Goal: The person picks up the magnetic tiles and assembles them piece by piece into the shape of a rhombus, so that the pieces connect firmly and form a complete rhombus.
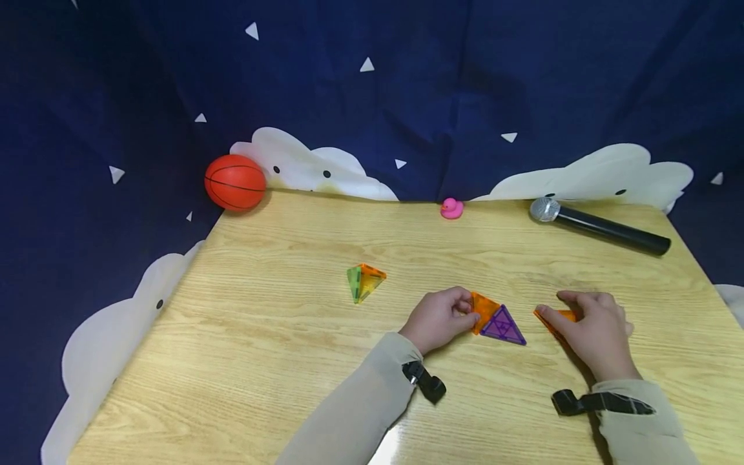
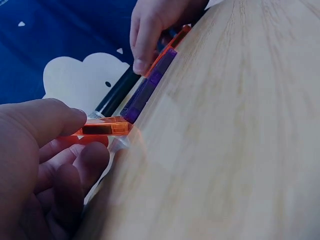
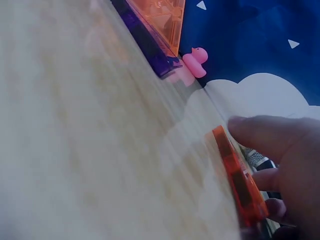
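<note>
Thumb and fingers of the left hand [image 1: 438, 321] pinch an orange triangular magnetic tile [image 1: 484, 311], which is tilted up from the wood-grain table [image 1: 261, 336] and touches the purple triangular tile [image 1: 503, 326] resting to its right. Farther right, and apart from these, the right hand [image 1: 599, 329] bends around a second orange tile [image 3: 238, 172]; whether its fingers truly grip, I cannot tell. Such tiles should be light, stiff and a little slippery on the faces, so I think a gentle pinch on the thick rims is the best hold; the plastic may crack if dropped. They look translucent and glossy, with dark strips inside the edges and, on the purple face, smaller triangles.
</note>
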`<state>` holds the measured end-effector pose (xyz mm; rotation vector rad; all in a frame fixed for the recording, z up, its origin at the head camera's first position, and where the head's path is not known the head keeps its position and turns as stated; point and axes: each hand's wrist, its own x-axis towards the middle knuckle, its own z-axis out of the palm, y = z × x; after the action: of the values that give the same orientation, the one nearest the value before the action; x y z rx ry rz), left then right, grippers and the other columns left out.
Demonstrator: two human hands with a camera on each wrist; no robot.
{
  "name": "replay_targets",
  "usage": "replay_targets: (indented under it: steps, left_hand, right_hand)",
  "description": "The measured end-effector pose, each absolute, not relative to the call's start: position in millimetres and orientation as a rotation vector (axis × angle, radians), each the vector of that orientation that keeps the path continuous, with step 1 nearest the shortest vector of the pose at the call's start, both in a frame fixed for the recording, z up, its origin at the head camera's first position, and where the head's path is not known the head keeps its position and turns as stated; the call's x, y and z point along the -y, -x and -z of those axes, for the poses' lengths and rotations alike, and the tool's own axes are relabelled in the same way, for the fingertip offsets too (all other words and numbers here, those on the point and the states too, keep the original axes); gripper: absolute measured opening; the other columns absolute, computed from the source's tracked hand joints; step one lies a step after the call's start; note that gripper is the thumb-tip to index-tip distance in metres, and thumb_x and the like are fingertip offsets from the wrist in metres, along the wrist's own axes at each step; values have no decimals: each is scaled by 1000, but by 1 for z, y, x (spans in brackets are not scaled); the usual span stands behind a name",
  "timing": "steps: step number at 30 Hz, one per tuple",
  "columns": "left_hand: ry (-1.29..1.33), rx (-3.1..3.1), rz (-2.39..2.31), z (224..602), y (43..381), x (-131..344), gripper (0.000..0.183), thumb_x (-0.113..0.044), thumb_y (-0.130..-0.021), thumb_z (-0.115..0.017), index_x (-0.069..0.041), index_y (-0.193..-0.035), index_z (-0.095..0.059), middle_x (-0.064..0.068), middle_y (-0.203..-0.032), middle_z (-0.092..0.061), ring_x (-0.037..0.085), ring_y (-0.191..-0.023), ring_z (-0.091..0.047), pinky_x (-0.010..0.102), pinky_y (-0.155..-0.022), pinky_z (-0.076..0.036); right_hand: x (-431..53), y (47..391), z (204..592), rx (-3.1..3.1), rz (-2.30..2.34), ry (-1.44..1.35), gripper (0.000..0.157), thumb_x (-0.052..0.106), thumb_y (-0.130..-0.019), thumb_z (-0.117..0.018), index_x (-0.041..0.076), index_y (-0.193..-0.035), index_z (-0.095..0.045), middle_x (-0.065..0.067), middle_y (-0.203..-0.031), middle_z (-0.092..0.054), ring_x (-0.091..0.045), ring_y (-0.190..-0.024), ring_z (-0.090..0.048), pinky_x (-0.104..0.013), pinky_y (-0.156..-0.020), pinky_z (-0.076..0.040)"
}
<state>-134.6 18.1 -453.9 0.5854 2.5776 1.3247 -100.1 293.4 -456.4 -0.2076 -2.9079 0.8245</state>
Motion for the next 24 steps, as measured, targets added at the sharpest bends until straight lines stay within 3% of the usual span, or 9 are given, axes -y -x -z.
replay_targets:
  steps: [3,8,13,18,24]
  left_hand:
    - [-586,-2571,-1337,453,134,-18,22,-27,-91,-75,-16,-110,-69,-17,-89,-64,-4,-76,-56,15,-76,-46]
    - [-594,-2570,-1345,452,133,-18,21,-26,-91,-75,-16,-109,-69,-17,-89,-64,-4,-76,-56,14,-75,-46]
    - [-580,-2563,-1337,454,133,-18,22,-27,-91,-75,-17,-110,-69,-18,-89,-64,-4,-77,-56,15,-76,-46]
    - [-581,-2566,-1338,453,133,-18,23,-27,-91,-76,-16,-110,-69,-18,-88,-64,-4,-77,-56,15,-76,-46]
    - [-584,-2566,-1338,452,133,-18,24,-27,-91,-76,-16,-111,-69,-17,-89,-65,-4,-77,-56,15,-76,-46]
  right_hand:
    - [-295,95,455,2968,-780,176,80,60,-90,-66,-6,-135,-56,-29,-121,-49,-48,-109,-41,-60,-77,-24]
    - [-301,88,454,3032,-775,131,84,61,-89,-66,-8,-136,-53,-31,-122,-51,-47,-110,-46,-62,-84,-32]
    - [-305,77,452,3079,-821,108,91,62,-86,-70,-10,-137,-50,-31,-123,-45,-45,-107,-44,-64,-87,-38]
    - [-306,71,448,3123,-774,160,100,67,-82,-70,-12,-140,-45,-35,-126,-38,-49,-112,-37,-68,-90,-35]
    - [-310,72,445,3131,-721,139,94,64,-83,-71,-11,-134,-49,-35,-121,-44,-47,-106,-42,-65,-86,-39]
